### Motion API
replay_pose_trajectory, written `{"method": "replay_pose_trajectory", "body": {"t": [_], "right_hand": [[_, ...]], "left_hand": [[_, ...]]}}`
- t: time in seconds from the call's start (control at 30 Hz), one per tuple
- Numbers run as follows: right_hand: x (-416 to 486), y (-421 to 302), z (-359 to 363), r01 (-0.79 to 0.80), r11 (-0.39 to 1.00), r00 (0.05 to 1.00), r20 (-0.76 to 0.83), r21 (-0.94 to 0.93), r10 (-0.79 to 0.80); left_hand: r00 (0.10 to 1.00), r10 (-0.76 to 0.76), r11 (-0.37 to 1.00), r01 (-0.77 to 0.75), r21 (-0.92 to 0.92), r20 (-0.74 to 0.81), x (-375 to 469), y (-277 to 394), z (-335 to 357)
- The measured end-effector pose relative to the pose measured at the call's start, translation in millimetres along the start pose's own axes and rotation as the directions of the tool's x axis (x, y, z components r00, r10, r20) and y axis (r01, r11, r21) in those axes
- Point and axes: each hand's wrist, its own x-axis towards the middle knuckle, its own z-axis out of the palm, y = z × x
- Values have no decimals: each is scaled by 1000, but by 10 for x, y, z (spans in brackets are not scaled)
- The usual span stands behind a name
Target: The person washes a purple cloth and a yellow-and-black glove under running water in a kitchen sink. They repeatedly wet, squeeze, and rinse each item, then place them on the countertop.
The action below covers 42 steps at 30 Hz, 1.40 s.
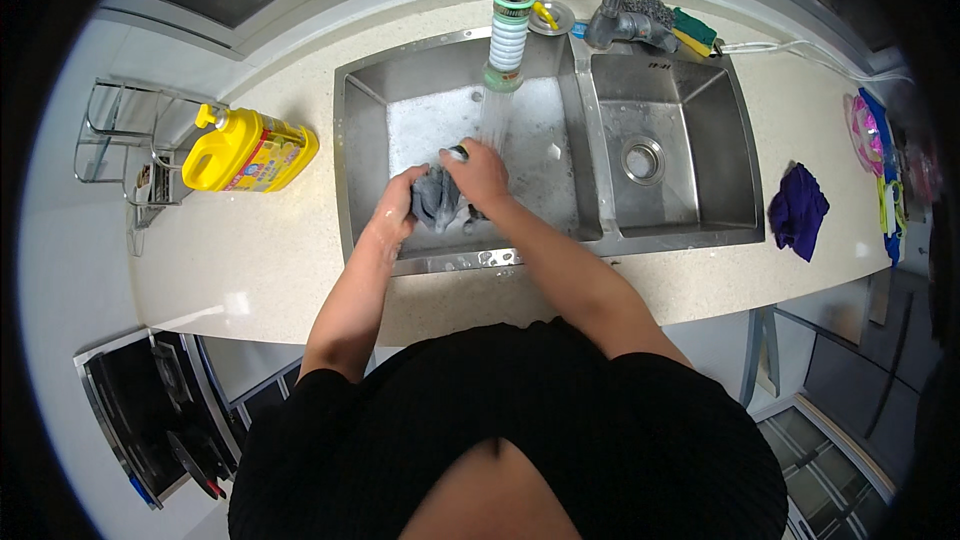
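Observation:
A wet grey cloth [435, 199] is bunched between my two hands over the large basin of a stainless steel double sink [364, 142]. My left hand [399, 199] grips its left side, with wet suds on the wrist. My right hand [478, 172] is closed on the cloth's upper right, where a small dark and yellowish bit shows by the fingers. Water [495, 116] runs from the faucet's white ribbed hose nozzle [508, 45] just beyond my right hand. Foamy water [435, 116] covers the basin floor.
A yellow pump bottle [251, 150] lies left of the sink by a wire rack [120, 131]. The small basin [645, 116] has a drain [643, 160]. A purple cloth [799, 211] lies to the right. Behind stand a second faucet [611, 22], a steel scourer [649, 11] and a sponge [694, 31].

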Motion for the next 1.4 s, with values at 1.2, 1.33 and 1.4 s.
{"method": "replay_pose_trajectory", "body": {"t": [1.2, 1.33, 1.4], "right_hand": [[-484, -402, -365, 562, 825, 827, 72, -60, -558], [-441, -298, -212, 428, 873, 897, -7, -235, -442], [-370, -143, -133, 296, 915, 948, -34, -272, -317]], "left_hand": [[956, -70, 932, 165, -323, 285, 260, 149, 475], [945, -163, 912, 254, -323, 284, 347, 71, 444], [974, -74, 944, 138, -299, 214, 306, 72, 521]]}}
